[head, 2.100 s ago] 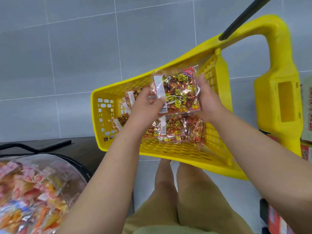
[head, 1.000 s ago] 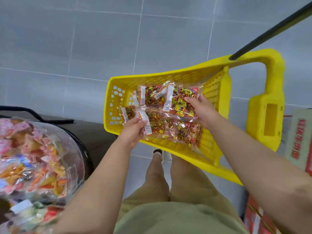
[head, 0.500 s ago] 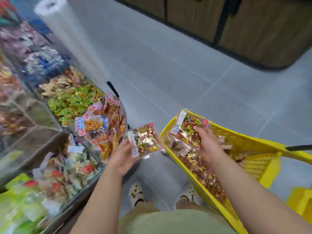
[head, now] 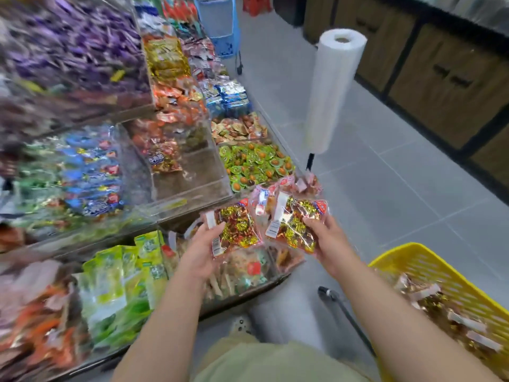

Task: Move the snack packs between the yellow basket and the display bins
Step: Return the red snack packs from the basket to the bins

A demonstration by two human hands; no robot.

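Both grips are closed, each on one snack pack. The left grip (head: 205,252) holds the left pack (head: 237,230), clear film over gold-and-red sweets, by its lower left corner with the thumb on the front by the white label strip. The right grip (head: 327,244) pinches the right pack (head: 296,227) along its right side.

The packs hang side by side, edges nearly touching. The yellow basket (head: 413,260) sits below and to the right of the right grip, with more packs (head: 440,307) in it. Ahead and left of the left grip is a clear display bin (head: 192,186), mostly bare, with similar-looking packs (head: 165,158) at its back, so it looks the likely target.

To do it well, lift both packs over its front wall and lay them flat rather than dropping them. Let go one grip at a time, so neither slides among the green sweets (head: 253,164) alongside.
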